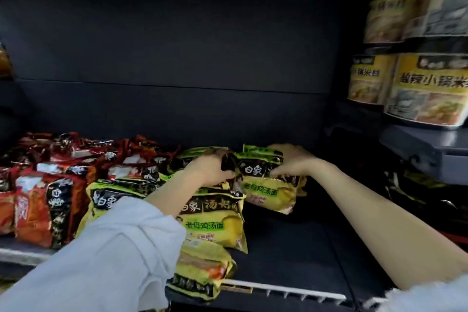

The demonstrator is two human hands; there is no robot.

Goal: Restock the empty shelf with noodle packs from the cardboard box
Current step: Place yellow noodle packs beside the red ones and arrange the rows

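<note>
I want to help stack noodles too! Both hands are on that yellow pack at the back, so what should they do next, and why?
Probably set it down and let go. The left hand and right hand both grip the yellow noodle pack, already at the end of the yellow row, with bare shelf to its right for more packs.

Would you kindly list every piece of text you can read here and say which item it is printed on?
"白象" and "老母鸡汤面": yellow pack gripped by the right hand.
"白象", "汤好" and "老母鸡汤面": front yellow pack below the left hand.
"白象": left yellow pack.
"小锅米" within a longer, partly blurred line: yellow tub on the right.
Red packs, upper tubs and small print: too blurred.
</note>
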